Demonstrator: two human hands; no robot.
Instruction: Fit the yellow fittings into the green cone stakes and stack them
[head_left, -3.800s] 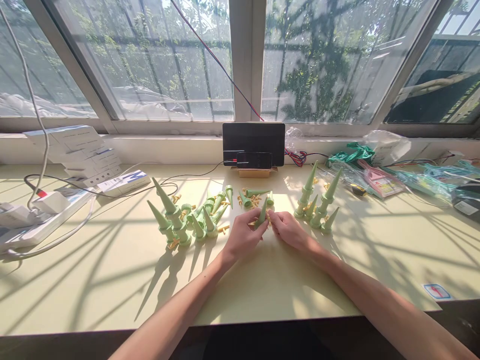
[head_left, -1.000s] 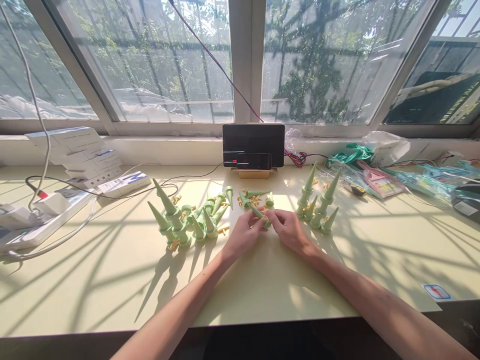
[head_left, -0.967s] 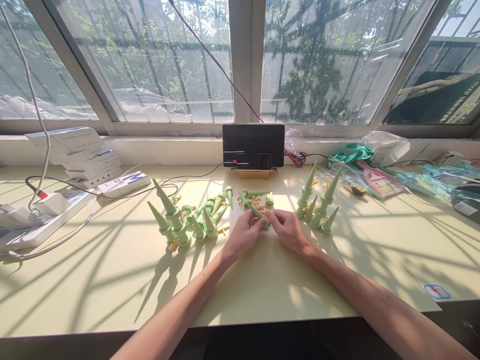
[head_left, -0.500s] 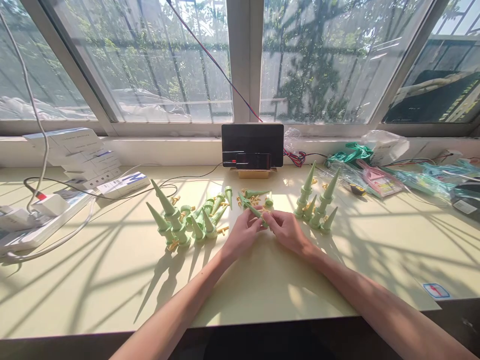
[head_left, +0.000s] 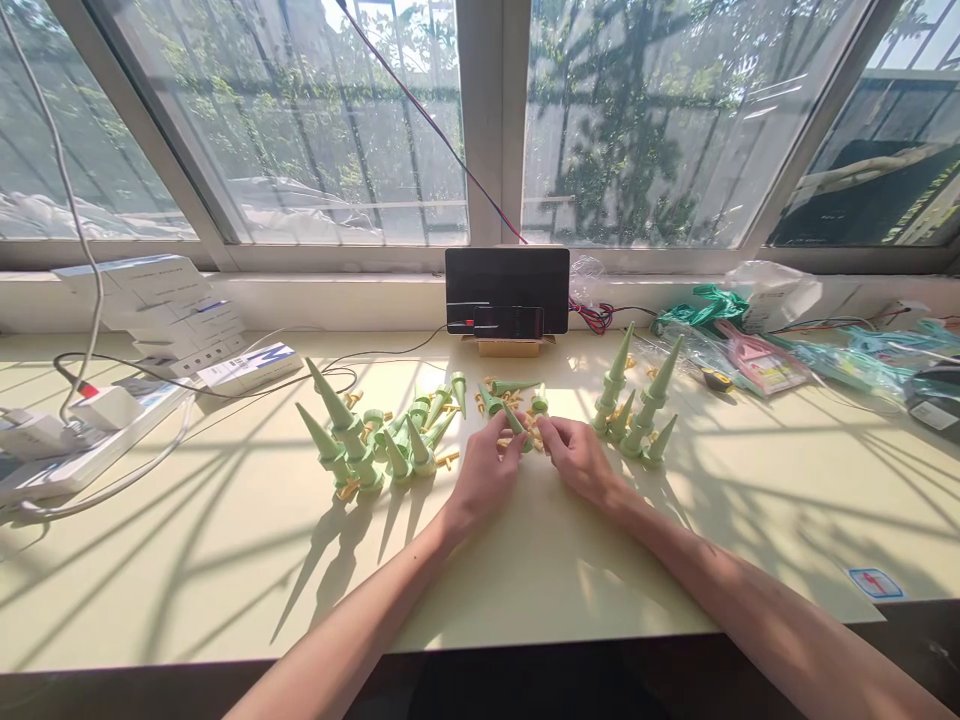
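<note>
My left hand (head_left: 486, 462) is closed around a pale green cone-shaped spike (head_left: 513, 418), whose tip points away and whose wide collar is toward me. Beside it, my right hand (head_left: 577, 458) has thumb and fingers pinched near the collar; whatever is between the fingertips is too small to make out. Small yellow tap-like pieces (head_left: 534, 432) show between the two hands. Just beyond lie another green spike (head_left: 516, 386) on its side and a short upright one (head_left: 539, 398), with more yellow pieces around them.
Several green spikes stand or lie at left (head_left: 352, 440), and stacked spikes (head_left: 634, 410) stand at right. Behind is a black tablet (head_left: 507, 290) with a phone before it. White boxes (head_left: 247, 368) and a power strip (head_left: 142, 425) sit left; plastic bags (head_left: 757, 360) lie right.
The spike in my left hand has turned more upright and come slightly nearer. My right hand has drawn a little to the right, apart from the left fingers.
</note>
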